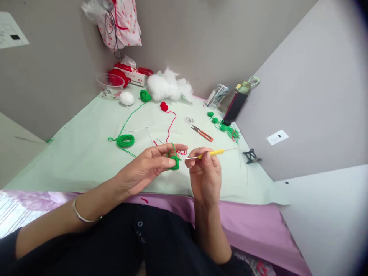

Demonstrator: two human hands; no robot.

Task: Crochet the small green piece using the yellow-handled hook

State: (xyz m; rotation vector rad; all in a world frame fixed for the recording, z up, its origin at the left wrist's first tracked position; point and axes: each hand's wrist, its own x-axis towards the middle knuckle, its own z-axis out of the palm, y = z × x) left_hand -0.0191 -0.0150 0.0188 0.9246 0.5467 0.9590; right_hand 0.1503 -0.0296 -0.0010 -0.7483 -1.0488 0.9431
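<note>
Between the thumb and fingers of my left hand (148, 165) is a small green crochet piece (175, 164). A strand of green yarn passes over that hand's raised index finger. My right hand (206, 168) grips a crochet hook (216, 152) by its yellow handle. The hook's metal shaft points left, and its tip meets the edge of the crochet piece; whether it sits inside a loop is too small to tell. A coil of green yarn (125, 141) lies on the table left of my hands, with a strand running toward them.
Thread snips (202, 133) lie beyond my right hand. Farther back are a red yarn piece (164, 106), white stuffing (166, 86), a white yarn ball (127, 98) and a clear tub (110, 90). Green crocheted pieces (215, 120), a bottle (237, 103) and a black claw clip (252, 156) stand or lie rightward.
</note>
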